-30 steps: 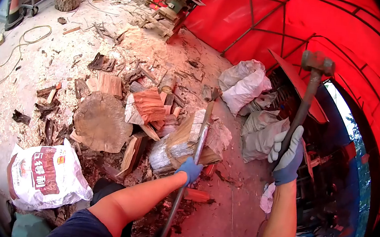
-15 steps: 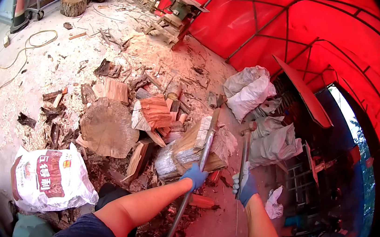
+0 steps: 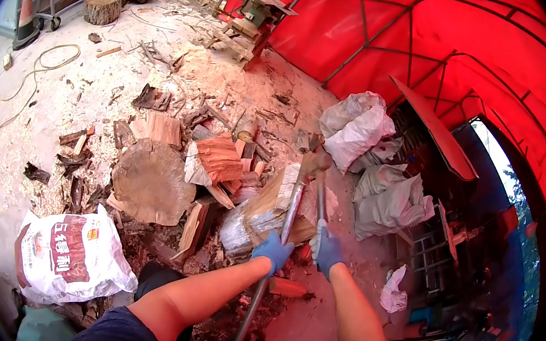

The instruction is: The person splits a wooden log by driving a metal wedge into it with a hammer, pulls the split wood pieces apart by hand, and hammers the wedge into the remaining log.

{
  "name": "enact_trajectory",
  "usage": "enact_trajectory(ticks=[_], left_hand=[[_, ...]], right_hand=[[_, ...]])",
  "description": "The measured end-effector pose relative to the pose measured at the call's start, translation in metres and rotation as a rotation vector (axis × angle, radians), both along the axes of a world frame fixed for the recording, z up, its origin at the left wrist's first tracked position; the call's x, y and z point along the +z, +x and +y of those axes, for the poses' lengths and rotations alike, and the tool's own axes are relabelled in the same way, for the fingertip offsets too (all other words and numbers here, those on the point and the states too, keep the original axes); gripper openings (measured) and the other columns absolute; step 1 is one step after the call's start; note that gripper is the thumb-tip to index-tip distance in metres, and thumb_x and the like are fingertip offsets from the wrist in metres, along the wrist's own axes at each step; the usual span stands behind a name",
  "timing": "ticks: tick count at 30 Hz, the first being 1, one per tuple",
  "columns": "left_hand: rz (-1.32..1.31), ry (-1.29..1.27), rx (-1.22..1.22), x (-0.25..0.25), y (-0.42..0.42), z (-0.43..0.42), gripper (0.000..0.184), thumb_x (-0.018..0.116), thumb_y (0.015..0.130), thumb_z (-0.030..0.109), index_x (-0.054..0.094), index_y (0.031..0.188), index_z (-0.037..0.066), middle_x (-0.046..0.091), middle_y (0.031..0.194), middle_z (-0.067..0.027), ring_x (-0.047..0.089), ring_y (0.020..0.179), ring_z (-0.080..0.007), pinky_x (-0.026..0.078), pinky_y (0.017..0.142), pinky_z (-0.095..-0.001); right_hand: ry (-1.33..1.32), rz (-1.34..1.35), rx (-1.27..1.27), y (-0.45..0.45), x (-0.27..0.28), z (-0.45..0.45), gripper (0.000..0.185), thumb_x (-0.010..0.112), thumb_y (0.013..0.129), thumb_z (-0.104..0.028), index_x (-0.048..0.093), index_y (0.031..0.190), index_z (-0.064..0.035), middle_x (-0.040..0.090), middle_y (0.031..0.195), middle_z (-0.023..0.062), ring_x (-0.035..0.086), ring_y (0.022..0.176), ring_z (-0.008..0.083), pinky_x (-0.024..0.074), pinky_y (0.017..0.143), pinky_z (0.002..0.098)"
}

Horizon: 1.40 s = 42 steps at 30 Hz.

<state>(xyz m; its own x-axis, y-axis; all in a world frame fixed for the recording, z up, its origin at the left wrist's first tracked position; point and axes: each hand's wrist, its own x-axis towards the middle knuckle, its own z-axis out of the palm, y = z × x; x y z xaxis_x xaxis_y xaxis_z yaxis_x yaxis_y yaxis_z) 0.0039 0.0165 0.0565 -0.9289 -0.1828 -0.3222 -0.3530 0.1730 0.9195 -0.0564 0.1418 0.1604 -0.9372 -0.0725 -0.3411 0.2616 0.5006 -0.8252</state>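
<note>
My left hand [image 3: 272, 250], in a blue glove, is wrapped round a long metal bar [image 3: 256, 303]. The bar slants up across a split log [image 3: 250, 220] lying on the ground. My right hand [image 3: 327, 249], gloved in blue and grey, grips the handle of a hammer [image 3: 321, 193]. The hammer's head is at the bar's upper end, over the log's far side; whether they touch is hard to tell. A reddish split piece [image 3: 216, 158] and a round stump [image 3: 154, 181] are left of the log.
A white printed sack [image 3: 75, 254] lies at the lower left. Pale sacks [image 3: 391, 201] rest on the right, beside dark racks. Bark and wood chips cover the ground. A machine on a stand [image 3: 253, 17] and a traffic cone [image 3: 27, 14] are farther back.
My right hand has brought the hammer down and leftward from its raised position to the top of the bar. My left hand has kept its hold on the bar.
</note>
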Motion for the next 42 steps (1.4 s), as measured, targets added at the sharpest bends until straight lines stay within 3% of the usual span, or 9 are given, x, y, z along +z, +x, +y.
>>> enact_trajectory(ticks=[8, 15, 20, 22, 25, 28, 36, 39, 42], left_hand=[[0.013, 0.094, -0.021, 0.005, 0.007, -0.010, 0.059, 0.061, 0.086, 0.042, 0.046, 0.124, -0.001, 0.065, 0.107, -0.0306, 0.065, 0.103, -0.0418, 0.049, 0.092, -0.0473], [0.050, 0.080, 0.103, -0.048, -0.021, 0.022, 0.055, 0.073, 0.077, 0.032, 0.056, 0.116, -0.003, 0.063, 0.108, -0.0292, 0.063, 0.105, -0.0417, 0.051, 0.090, -0.0448], [-0.163, 0.481, -0.089, -0.025, -0.015, 0.005, 0.045, 0.071, 0.080, 0.022, 0.055, 0.110, -0.007, 0.066, 0.090, -0.0238, 0.069, 0.085, -0.0355, 0.054, 0.069, -0.0444], [-0.128, 0.529, -0.109, -0.022, -0.015, 0.002, 0.038, 0.068, 0.082, 0.019, 0.054, 0.107, -0.007, 0.064, 0.077, -0.0187, 0.069, 0.069, -0.0313, 0.049, 0.051, -0.0420], [-0.041, 0.195, -0.099, -0.046, -0.029, 0.012, 0.035, 0.066, 0.082, 0.017, 0.055, 0.106, -0.006, 0.065, 0.080, -0.0204, 0.070, 0.071, -0.0326, 0.050, 0.052, -0.0428], [-0.218, 0.468, -0.117, -0.004, -0.007, -0.008, 0.038, 0.066, 0.080, 0.019, 0.057, 0.108, -0.006, 0.067, 0.090, -0.0233, 0.070, 0.084, -0.0351, 0.053, 0.066, -0.0436], [-0.085, 0.226, -0.079, -0.047, -0.026, 0.010, 0.046, 0.067, 0.075, 0.021, 0.060, 0.114, -0.002, 0.068, 0.105, -0.0262, 0.067, 0.099, -0.0386, 0.053, 0.081, -0.0433], [-0.092, 0.165, -0.090, -0.049, -0.029, 0.012, 0.045, 0.067, 0.075, 0.021, 0.062, 0.113, -0.002, 0.067, 0.107, -0.0266, 0.067, 0.100, -0.0392, 0.053, 0.082, -0.0441], [-0.123, 0.197, -0.091, -0.059, -0.028, 0.016, 0.043, 0.065, 0.076, 0.020, 0.062, 0.112, -0.003, 0.068, 0.104, -0.0266, 0.069, 0.094, -0.0376, 0.054, 0.077, -0.0438]], right_hand=[[0.099, -0.121, -0.014, 0.044, 0.058, 0.012, 0.072, 0.041, 0.088, -0.077, 0.054, 0.072, -0.0084, 0.045, 0.054, 0.0011, 0.042, 0.039, 0.0155, 0.0382, 0.038, 0.0324], [-0.251, 0.636, -0.045, 0.028, 0.188, -0.003, 0.064, 0.046, 0.093, -0.068, 0.054, 0.074, -0.0085, 0.046, 0.053, -0.0006, 0.042, 0.038, 0.0118, 0.0362, 0.037, 0.0266], [-0.547, 0.506, -0.077, 0.006, 0.081, -0.018, 0.052, 0.046, 0.098, -0.059, 0.051, 0.080, -0.0107, 0.045, 0.055, -0.0005, 0.042, 0.040, 0.0113, 0.0347, 0.037, 0.0267], [0.033, 0.213, -0.039, 0.007, -0.001, -0.001, 0.064, 0.044, 0.094, -0.068, 0.053, 0.071, -0.0082, 0.046, 0.055, 0.0015, 0.043, 0.039, 0.0155, 0.0372, 0.038, 0.0320], [0.230, -0.166, -0.073, 0.009, -0.003, -0.007, 0.068, 0.044, 0.092, -0.071, 0.054, 0.073, -0.0068, 0.045, 0.055, 0.0015, 0.042, 0.038, 0.0166, 0.0368, 0.037, 0.0324], [0.133, -0.178, -0.118, 0.032, 0.015, 0.006, 0.071, 0.045, 0.089, -0.075, 0.053, 0.073, -0.0063, 0.045, 0.055, 0.0017, 0.042, 0.037, 0.0171, 0.0372, 0.037, 0.0326], [-0.291, 0.587, -0.083, 0.029, 0.139, 0.001, 0.062, 0.044, 0.096, -0.064, 0.054, 0.076, -0.0068, 0.044, 0.055, -0.0003, 0.041, 0.039, 0.0105, 0.0368, 0.037, 0.0258], [-0.478, 0.690, -0.104, 0.022, 0.101, -0.024, 0.055, 0.043, 0.099, -0.059, 0.051, 0.079, -0.0078, 0.044, 0.057, -0.0014, 0.041, 0.040, 0.0093, 0.0348, 0.037, 0.0255], [-0.172, 0.193, -0.080, 0.002, -0.021, 0.005, 0.054, 0.045, 0.098, -0.059, 0.053, 0.080, -0.0087, 0.045, 0.058, 0.0001, 0.043, 0.042, 0.0110, 0.0363, 0.037, 0.0280]])
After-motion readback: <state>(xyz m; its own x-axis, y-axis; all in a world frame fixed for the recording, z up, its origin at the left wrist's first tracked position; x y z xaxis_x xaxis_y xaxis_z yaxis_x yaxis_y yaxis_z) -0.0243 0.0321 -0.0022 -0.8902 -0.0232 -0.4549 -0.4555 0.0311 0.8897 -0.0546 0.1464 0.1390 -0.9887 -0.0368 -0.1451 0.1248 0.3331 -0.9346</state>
